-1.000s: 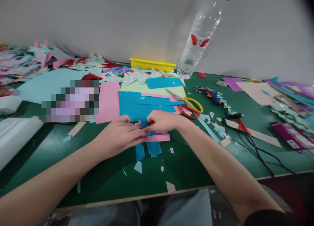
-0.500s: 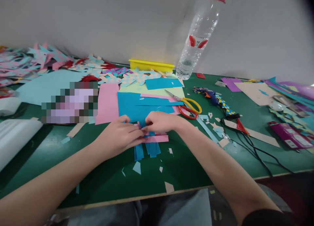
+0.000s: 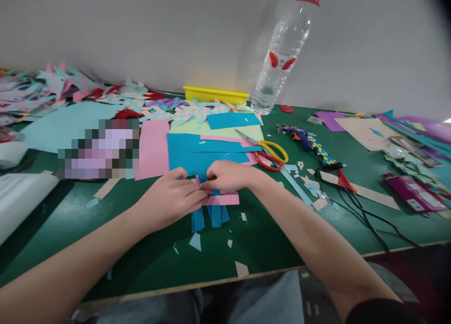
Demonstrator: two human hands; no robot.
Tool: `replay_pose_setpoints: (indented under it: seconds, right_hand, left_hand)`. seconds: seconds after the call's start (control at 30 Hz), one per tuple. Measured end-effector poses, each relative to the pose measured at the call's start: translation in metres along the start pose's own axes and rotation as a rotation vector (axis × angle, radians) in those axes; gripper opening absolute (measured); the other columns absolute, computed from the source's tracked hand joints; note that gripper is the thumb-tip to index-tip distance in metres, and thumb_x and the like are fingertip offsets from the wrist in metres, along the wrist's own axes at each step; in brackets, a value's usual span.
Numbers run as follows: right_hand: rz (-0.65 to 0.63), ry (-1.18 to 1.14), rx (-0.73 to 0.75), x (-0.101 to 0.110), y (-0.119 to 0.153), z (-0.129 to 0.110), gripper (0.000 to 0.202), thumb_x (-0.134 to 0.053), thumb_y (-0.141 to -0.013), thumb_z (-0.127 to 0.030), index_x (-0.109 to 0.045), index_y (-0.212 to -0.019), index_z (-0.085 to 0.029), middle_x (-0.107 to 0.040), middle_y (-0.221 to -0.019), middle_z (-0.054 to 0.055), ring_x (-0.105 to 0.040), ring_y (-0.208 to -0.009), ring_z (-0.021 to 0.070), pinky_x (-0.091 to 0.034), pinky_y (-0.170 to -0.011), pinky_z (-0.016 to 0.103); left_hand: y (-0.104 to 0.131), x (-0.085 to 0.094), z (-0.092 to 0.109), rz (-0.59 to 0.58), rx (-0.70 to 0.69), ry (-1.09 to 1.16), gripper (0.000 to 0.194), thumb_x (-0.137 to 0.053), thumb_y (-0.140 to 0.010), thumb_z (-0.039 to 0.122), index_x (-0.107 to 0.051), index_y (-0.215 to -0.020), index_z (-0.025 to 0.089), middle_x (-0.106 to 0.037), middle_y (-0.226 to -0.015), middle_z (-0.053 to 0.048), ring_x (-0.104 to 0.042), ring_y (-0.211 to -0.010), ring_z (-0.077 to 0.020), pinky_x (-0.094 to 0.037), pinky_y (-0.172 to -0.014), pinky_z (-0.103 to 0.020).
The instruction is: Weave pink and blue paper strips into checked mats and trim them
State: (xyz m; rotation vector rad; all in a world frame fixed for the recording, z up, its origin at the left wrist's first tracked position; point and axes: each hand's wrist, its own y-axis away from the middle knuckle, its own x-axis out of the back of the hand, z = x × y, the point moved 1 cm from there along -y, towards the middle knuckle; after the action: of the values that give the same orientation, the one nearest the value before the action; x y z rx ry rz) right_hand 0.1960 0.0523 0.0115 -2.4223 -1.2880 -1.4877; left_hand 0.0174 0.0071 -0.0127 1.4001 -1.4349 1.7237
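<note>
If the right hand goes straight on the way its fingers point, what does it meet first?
The right hand would likely meet the left hand first; depth between them is unclear.

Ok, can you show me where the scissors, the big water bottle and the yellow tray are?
Scissors (image 3: pixel 278 150): head view, on the yellow handle.
Bottle (image 3: pixel 281 61): head view, on the label.
Yellow tray (image 3: pixel 215 96): head view, on its long front side.

I can read no text: the print on the bottle (image 3: pixel 268 90) label (image 3: pixel 281 61), by the worktop's (image 3: pixel 271 246) back edge, and on the purple packet (image 3: pixel 410 191), nearer the front edge, is too small and blurred.
</note>
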Motion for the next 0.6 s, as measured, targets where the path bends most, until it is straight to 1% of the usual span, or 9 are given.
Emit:
replay_pose_setpoints:
  seconds: [0.1, 0.23, 0.3, 0.37, 0.43, 0.47, 0.5, 0.53, 0.6]
  right_hand:
    - [0.019, -0.025, -0.01, -0.002, 0.0, 0.0, 0.045, -0.054, -0.085, -0.046, -0.035, -0.054, -0.019, -0.03, -0.05, -0.005, -0.024, -0.047, 0.0086, -0.017, -0.047, 0.028]
    - [0.076, -0.055, -0.001, -0.003, 0.0, 0.0, 0.048, -0.053, -0.085, -0.049, -0.035, -0.053, -0.018, -0.03, -0.05, -0.005, -0.025, -0.048, 0.0085, -0.018, -0.048, 0.027]
    - [0.101, -0.065, 0.004, 0.0, 0.003, -0.003, 0.046, -0.054, -0.085, -0.049, -0.04, -0.054, -0.018, -0.037, -0.051, -0.005, -0.03, -0.049, 0.0088, -0.022, -0.049, 0.027]
    - [0.139, -0.089, -0.014, 0.005, 0.011, -0.009, 0.038, -0.055, -0.085, -0.047, -0.049, -0.061, -0.018, -0.049, -0.056, -0.003, -0.039, -0.052, 0.0096, -0.026, -0.05, 0.026]
    - [0.27, -0.137, -0.057, 0.01, 0.022, -0.016, 0.027, -0.056, -0.085, -0.044, -0.057, -0.079, -0.018, -0.059, -0.067, -0.001, -0.049, -0.058, 0.0105, -0.031, -0.054, 0.025]
    - [0.341, -0.124, -0.065, 0.011, 0.029, -0.019, 0.025, -0.057, -0.085, -0.043, -0.059, -0.084, -0.018, -0.062, -0.071, 0.0, -0.052, -0.061, 0.0114, -0.033, -0.055, 0.025]
    - [0.404, -0.107, -0.042, 0.011, 0.035, -0.022, 0.025, -0.058, -0.085, -0.043, -0.059, -0.087, -0.018, -0.064, -0.074, 0.0, -0.055, -0.065, 0.0124, -0.035, -0.056, 0.025]
    - [0.451, -0.087, 0.012, 0.008, 0.04, -0.024, 0.024, -0.058, -0.086, -0.042, -0.059, -0.09, -0.018, -0.064, -0.076, 0.0, -0.057, -0.068, 0.0131, -0.037, -0.058, 0.025]
    - [0.497, -0.011, 0.111, -0.001, 0.049, -0.023, 0.023, -0.058, -0.088, -0.041, -0.06, -0.09, -0.018, -0.066, -0.084, 0.001, -0.059, -0.077, 0.0149, -0.043, -0.065, 0.027]
  left_hand:
    - [-0.003, 0.001, 0.002, 0.066, -0.057, -0.113, 0.032, -0.043, -0.099, 0.017, -0.063, -0.073, 0.017, -0.067, -0.063, 0.0, -0.057, -0.057, -0.0143, -0.035, -0.069, -0.034]
    - [-0.005, 0.001, 0.002, 0.072, -0.049, -0.118, 0.033, -0.042, -0.098, 0.015, -0.062, -0.071, 0.017, -0.065, -0.059, 0.001, -0.056, -0.054, -0.013, -0.037, -0.068, -0.032]
    - [-0.004, 0.0, 0.002, 0.083, -0.03, -0.129, 0.033, -0.044, -0.097, 0.016, -0.061, -0.069, 0.017, -0.064, -0.057, 0.001, -0.056, -0.053, -0.0129, -0.037, -0.068, -0.032]
    - [-0.002, -0.002, 0.001, 0.103, -0.008, -0.128, 0.03, -0.048, -0.095, 0.017, -0.061, -0.069, 0.017, -0.064, -0.056, 0.001, -0.056, -0.052, -0.013, -0.039, -0.068, -0.032]
    - [0.0, -0.004, 0.001, 0.127, 0.011, -0.105, 0.027, -0.05, -0.095, 0.018, -0.063, -0.072, 0.016, -0.066, -0.057, 0.0, -0.057, -0.052, -0.0135, -0.04, -0.068, -0.032]
    - [0.0, -0.005, 0.001, 0.132, 0.02, -0.093, 0.025, -0.05, -0.094, 0.019, -0.064, -0.074, 0.016, -0.067, -0.059, 0.0, -0.058, -0.052, -0.0138, -0.04, -0.068, -0.032]
    - [0.001, -0.006, 0.001, 0.132, 0.028, -0.083, 0.024, -0.05, -0.094, 0.019, -0.065, -0.076, 0.016, -0.068, -0.059, -0.001, -0.058, -0.052, -0.0141, -0.041, -0.068, -0.033]
    - [0.001, -0.006, 0.001, 0.126, 0.035, -0.075, 0.024, -0.049, -0.095, 0.02, -0.065, -0.077, 0.015, -0.069, -0.06, -0.001, -0.058, -0.052, -0.0143, -0.041, -0.068, -0.033]
    - [0.001, -0.005, 0.0, 0.117, 0.038, -0.065, 0.026, -0.048, -0.095, 0.02, -0.064, -0.075, 0.015, -0.068, -0.061, -0.002, -0.058, -0.051, -0.0146, -0.041, -0.067, -0.033]
